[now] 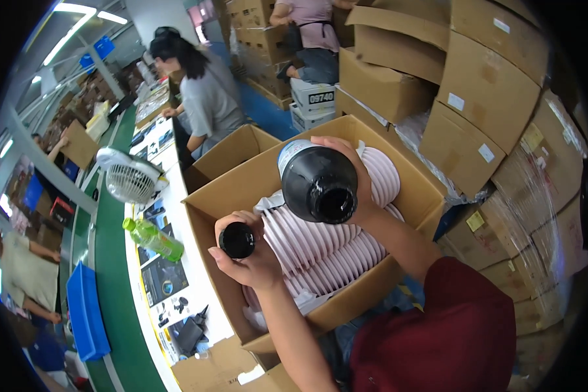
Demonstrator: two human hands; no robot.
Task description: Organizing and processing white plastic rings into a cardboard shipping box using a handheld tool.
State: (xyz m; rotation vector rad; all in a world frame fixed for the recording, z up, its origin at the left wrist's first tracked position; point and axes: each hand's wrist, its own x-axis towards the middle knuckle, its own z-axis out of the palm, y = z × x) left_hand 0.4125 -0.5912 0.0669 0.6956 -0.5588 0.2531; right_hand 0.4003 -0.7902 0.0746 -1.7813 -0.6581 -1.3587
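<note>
My right hand (364,186) is wrapped round a large black bottle (304,176) with a pale blue label near its base. The bottle is tilted so that its uncapped mouth faces me. Between the fingers and thumb of my left hand (262,261) is a round black cap (236,240), apart from the bottle. Both hands are above an open cardboard box (225,297). Inside it, rows of thin pinkish-white discs (320,245) stand on edge, packed close together, with some white wrapping at their sides.
Left of the box, a white bench (151,326) bears a green bottle (153,240), a small fan (129,176) and black parts. Past it run a green conveyor (121,287) and a blue tray (88,313). A co-worker (209,91) sits ahead. Stacked cartons (483,85) rise on the right.
</note>
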